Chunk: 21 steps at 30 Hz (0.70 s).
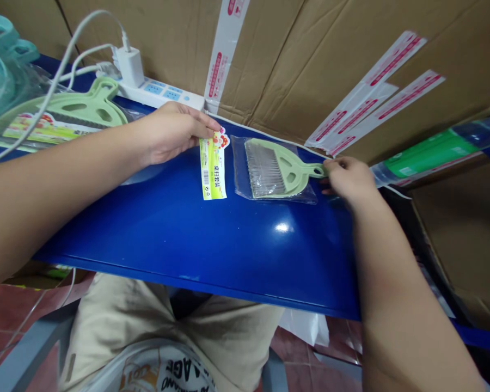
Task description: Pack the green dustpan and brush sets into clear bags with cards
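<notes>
A small green brush and dustpan set point(275, 170) lies in a clear plastic bag point(240, 163) on the blue table point(212, 234). My right hand point(347, 179) is closed on the set's handle at the bag's right end. My left hand point(171, 133) pinches the top of a yellow-green printed label card point(213, 169), which hangs down onto the table just left of the bag. The card and the bag lie side by side, a small gap between them.
More green dustpan sets point(77, 109) lie bagged at the far left, under white cables. A white power strip point(163, 92) with a charger sits at the back. Taped cardboard boxes point(310, 60) wall the far side. A green packaged item point(428, 152) lies right.
</notes>
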Tool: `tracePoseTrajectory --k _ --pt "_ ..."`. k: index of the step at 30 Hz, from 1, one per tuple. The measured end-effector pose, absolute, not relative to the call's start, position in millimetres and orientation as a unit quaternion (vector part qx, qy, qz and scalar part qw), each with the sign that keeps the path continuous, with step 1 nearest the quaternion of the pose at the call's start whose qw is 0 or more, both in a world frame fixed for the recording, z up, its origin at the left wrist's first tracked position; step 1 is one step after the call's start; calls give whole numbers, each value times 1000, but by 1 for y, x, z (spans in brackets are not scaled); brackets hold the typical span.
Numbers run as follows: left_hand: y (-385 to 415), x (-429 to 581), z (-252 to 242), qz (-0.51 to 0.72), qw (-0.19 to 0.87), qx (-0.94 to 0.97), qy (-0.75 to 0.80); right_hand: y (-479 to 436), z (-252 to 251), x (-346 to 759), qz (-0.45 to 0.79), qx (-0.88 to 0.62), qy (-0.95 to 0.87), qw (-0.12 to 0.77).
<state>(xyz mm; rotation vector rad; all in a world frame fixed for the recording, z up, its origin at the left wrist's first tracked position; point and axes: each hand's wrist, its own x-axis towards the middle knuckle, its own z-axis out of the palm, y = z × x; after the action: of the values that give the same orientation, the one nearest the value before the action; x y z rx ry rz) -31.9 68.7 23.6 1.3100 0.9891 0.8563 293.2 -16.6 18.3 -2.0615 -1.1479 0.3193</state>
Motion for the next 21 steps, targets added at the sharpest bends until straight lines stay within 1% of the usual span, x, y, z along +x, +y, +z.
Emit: tracePoseTrajectory --k 1,2,3,4,6,7,10,12,16,21 --pt "67 -31 25 367 606 568 418 -19 26 283 42 -828 -425 364" --pt "64 -31 26 367 611 571 408 -22 32 272 -12 -828 -422 368" --pt "61 -30 27 367 617 573 395 -24 38 260 -32 -817 -423 392" --pt "57 -29 28 368 623 576 381 -27 41 247 -25 -792 -438 425" --pt "50 -26 30 368 624 589 358 -34 39 225 49 -715 -491 494" --pt "47 -25 30 365 617 602 352 -37 36 216 106 -671 -529 509" --pt "37 -20 29 350 583 645 349 -46 20 196 258 -561 -612 494" --pt "32 -17 28 343 572 658 349 -48 11 188 319 -523 -626 482" --pt "27 -15 27 343 560 665 356 -48 6 184 367 -495 -617 490" --pt "26 -16 31 341 545 670 373 -47 9 184 368 -505 -609 489"
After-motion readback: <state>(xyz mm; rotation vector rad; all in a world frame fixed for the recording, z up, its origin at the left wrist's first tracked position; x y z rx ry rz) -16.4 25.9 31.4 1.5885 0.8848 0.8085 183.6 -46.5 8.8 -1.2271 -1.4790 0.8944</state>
